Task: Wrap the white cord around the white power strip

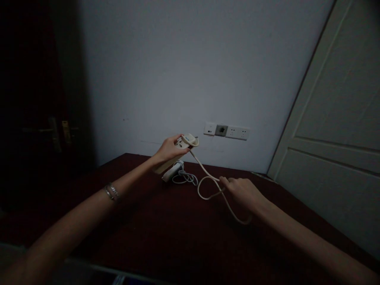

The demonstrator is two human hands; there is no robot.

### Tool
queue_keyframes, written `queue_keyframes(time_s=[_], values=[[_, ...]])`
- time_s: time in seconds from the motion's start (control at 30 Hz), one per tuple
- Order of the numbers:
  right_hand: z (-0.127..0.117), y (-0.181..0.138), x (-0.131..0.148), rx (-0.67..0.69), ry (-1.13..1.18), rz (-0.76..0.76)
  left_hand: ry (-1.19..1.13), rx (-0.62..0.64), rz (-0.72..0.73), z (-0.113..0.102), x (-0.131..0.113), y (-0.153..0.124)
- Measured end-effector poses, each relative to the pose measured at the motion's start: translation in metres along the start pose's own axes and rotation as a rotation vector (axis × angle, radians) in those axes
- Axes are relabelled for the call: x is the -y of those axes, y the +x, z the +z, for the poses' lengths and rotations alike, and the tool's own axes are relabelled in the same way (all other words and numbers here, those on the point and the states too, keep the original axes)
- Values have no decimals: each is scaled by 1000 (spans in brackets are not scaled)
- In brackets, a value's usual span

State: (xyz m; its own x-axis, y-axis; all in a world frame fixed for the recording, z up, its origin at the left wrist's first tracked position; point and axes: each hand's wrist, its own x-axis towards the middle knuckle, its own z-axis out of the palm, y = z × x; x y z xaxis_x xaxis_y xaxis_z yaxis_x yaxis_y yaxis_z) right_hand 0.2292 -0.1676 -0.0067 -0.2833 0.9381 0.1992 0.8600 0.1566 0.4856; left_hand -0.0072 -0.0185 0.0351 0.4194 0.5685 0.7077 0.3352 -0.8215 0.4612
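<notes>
My left hand [168, 151] is closed around a white power strip [181, 144], which it lifts at a tilt above the dark red tabletop [166, 221]. A plug [189, 138] sits at the strip's upper end, with a bit of cord looped by it. From that end a white cord [204, 169] runs down to my right hand [239, 190], whose fingers are pinched on it. Part of the cord hangs in a loose loop beside and below the right hand. Behind the strip, a second white power strip [172, 172] lies on the table with its thin cord bundled up.
Wall sockets [237, 132] and a grey network outlet [221, 130] are set low in the wall behind the table. A pale panelled door [335, 158] stands at the right. On the left is a dark door with a handle [55, 130].
</notes>
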Motion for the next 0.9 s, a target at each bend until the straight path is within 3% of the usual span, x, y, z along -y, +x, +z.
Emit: queue_keyframes(time_s=[0.17, 0.33, 0.6, 0.77, 0.9], values=[[-36, -17, 17, -76, -117, -109, 379, 186, 15, 13, 5, 4], [-51, -22, 15, -225, -160, -173, 680, 414, 115, 31, 4, -7], [-63, -11, -3, -238, -141, -193, 706, 636, 447, 53, -24, -37], [-71, -4, -20, -128, -99, -88, 676, 646, 649, 45, -44, -54], [-69, 8, -26, -146, -43, -15, 710, 649, 767, 41, -56, -61]])
